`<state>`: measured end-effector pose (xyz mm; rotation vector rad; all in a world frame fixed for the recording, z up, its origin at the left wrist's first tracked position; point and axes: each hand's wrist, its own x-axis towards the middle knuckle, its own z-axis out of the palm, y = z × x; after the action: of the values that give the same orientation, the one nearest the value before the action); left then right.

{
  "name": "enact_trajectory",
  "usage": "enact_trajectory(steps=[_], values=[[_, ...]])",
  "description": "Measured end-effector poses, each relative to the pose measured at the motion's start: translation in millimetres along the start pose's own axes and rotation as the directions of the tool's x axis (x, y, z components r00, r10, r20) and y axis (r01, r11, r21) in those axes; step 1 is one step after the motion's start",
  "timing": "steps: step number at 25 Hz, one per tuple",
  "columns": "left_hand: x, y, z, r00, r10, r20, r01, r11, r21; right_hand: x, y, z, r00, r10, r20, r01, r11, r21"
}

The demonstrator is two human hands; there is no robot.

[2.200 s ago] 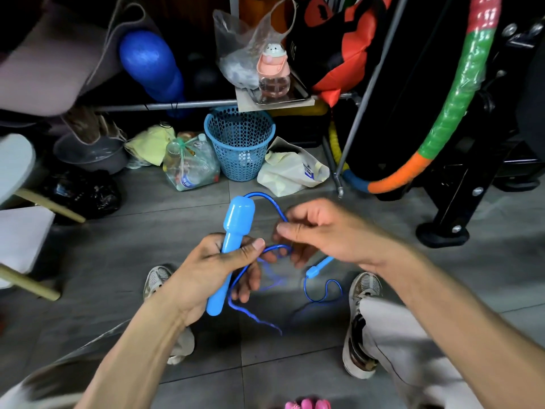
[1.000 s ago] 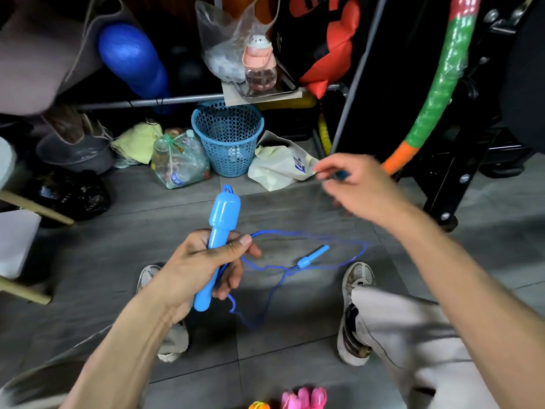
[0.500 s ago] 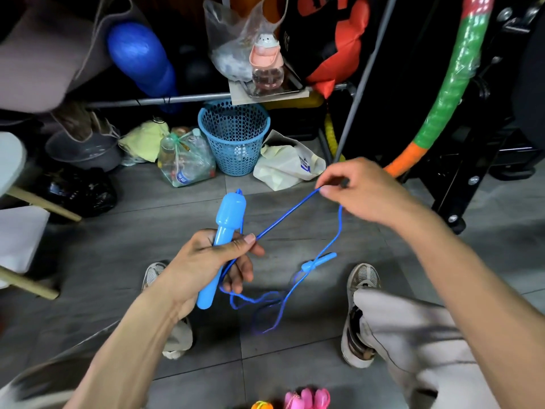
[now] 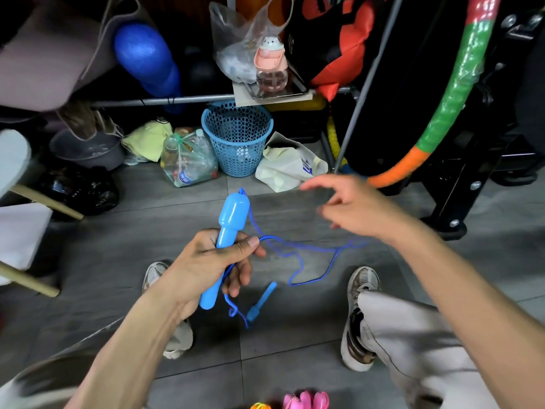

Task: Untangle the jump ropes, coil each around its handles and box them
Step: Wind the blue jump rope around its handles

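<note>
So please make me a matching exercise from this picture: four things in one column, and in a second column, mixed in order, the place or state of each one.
Things:
1. blue handle
2. right hand
3. blue basket
4. blue rope

Places or states:
A. stands on the floor under the metal rail
B. open, holds nothing
C. hangs loose in loops between the two shoes
D. gripped upright by the left hand

Pairs: 1-D, 2-B, 3-A, 4-C
</note>
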<state>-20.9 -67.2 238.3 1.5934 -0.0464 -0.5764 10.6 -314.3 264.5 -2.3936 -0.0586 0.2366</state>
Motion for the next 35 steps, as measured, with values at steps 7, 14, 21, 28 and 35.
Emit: enact_trajectory(steps=[7,14,21,28,35], values=[[-2.5,-0.4,3.0,0.998,-0.003,0.060,0.004,1.000,-0.011,-10.5,-35.9,34.5,0.928,-0.124,0.352,0.016,0.956,0.294],[-0.3,0.9,-4.9,0.998,-0.006,-0.062,0.001,0.998,-0.067,13.6,19.5,-33.9,0.939,0.029,-0.342,-0.090,0.983,-0.163],[-4.1,0.7,2.0,0.999,0.038,-0.016,-0.040,0.995,-0.090,6.1,6.1,-4.9,0.948,-0.040,-0.317,-0.028,0.978,-0.209],[-3.9,0.8,5.0,0.999,0.020,0.032,-0.018,0.998,-0.053,-12.0,-37.1,42.9,0.919,-0.173,0.354,0.041,0.935,0.352],[0.3,-1.5,-0.2,0.999,-0.034,0.028,0.035,0.999,-0.021,6.7,-2.7,-15.6,0.977,-0.080,-0.198,0.109,0.984,0.139]])
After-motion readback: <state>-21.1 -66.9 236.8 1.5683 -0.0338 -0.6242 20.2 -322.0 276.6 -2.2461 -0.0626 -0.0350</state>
